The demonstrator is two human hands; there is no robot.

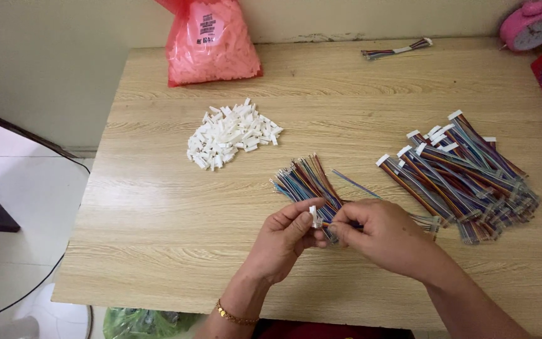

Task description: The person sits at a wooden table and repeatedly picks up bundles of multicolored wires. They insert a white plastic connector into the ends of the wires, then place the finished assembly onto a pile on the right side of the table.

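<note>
— Both hands met low over the wooden table (158, 251). Left hand (283, 242), a gold bracelet (233, 316) at its wrist, had thumb and fingers closed on a small white connector housing (313, 215). Right hand (384, 235) was closed too, pinching a wire end just beside that housing.

— And the loose wires?

— A fan of multicoloured wires (305, 179) lay on the table just beyond the fingers, touching them. Finished harnesses (465, 182) were heaped to the right; a pile of white housings (232, 133) sat well apart, up left, with a red bag (211, 41) of more behind it.

— What looked risky?

— I judged the pinch slight: the housing could have slipped and dropped, or the wire could have gone into the wrong slot, the colours being so close. A careless wrist might also have scattered the fan.
</note>
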